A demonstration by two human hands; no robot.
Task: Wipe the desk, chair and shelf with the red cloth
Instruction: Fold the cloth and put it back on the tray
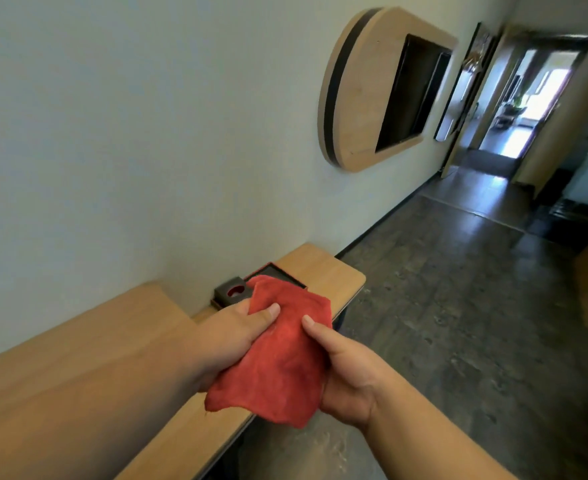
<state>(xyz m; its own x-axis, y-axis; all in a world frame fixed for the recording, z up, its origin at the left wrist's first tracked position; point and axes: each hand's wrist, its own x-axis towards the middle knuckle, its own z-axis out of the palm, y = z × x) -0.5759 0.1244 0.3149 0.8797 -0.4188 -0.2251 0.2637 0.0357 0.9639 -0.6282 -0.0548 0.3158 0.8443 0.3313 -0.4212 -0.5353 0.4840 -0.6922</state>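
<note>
1. Left hand (pixel 231 336) grips the red cloth (pixel 278 355), thumb pressed on top.
2. Right hand (pixel 346 368) clasps the cloth's other side.
3. The cloth hangs above the wooden table (pixel 88 358) edge.

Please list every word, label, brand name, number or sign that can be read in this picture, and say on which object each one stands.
None: no readable text appears anywhere in this view.
The red cloth, held by the left hand and the right hand, bears no label.
The wooden desk shows no print.
The small dark box on it shows no marking that can be read.
The framed picture on the wall is too blurred to tell.
</note>
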